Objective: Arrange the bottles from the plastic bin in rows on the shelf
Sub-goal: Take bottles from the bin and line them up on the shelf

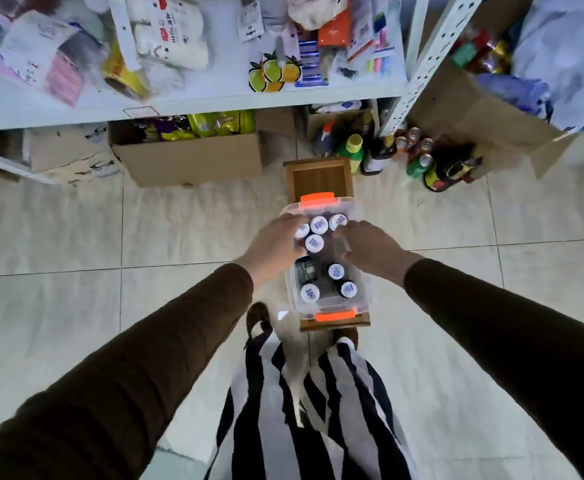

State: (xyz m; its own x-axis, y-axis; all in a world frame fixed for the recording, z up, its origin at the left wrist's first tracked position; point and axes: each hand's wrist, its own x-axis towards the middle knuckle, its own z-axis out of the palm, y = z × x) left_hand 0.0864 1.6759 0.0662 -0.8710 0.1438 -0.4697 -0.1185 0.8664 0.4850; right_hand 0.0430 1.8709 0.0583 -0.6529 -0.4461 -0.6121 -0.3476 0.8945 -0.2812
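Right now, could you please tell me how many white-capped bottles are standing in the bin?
7: four at the far end; three near. The hands may hide more.

Pale tiled floor (75, 237), cardboard boxes (193, 161) under cluttered white racking, a wooden stool (319, 176) in front.

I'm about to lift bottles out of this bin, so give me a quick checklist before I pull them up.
1. Plastic bin open, no lid on top: ok.
2. Bottles upright, white caps up: ok.
3. Left hand gripping a bottle: cannot tell, fingers hidden among the caps.
4. Right hand gripping a bottle: cannot tell.
5. Bin seated squarely on the wooden stool: ok.
6. Free space on the shelf: not ok, crowded with goods.
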